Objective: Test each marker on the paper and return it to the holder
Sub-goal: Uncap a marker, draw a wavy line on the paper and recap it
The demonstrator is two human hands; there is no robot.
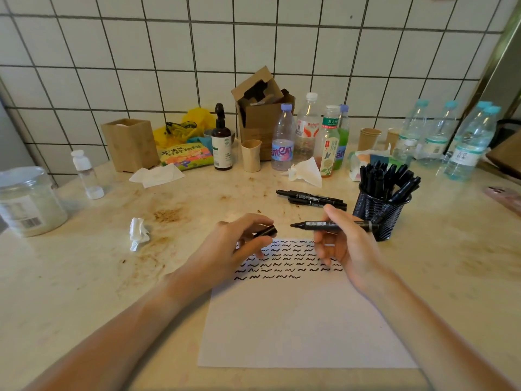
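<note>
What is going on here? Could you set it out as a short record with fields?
activity: testing markers on paper
right hand: holds an uncapped marker, tip pointing left, above the paper
left hand: holds the black cap
paper: white sheet, rows of black squiggles across its far part, near part blank
holder: black mesh cup full of black markers, right of the paper
loose markers: two lying capped on the counter behind the hands
counter: pale, stained, with bottles and tissues at the back

Uncapped black marker (335, 224) sits level above the white paper sheet (298, 314), tip pointing left; its black cap (266, 231) is off. Black mesh holder (379, 211) looks packed, two markers (313, 198) lying beside it.
</note>
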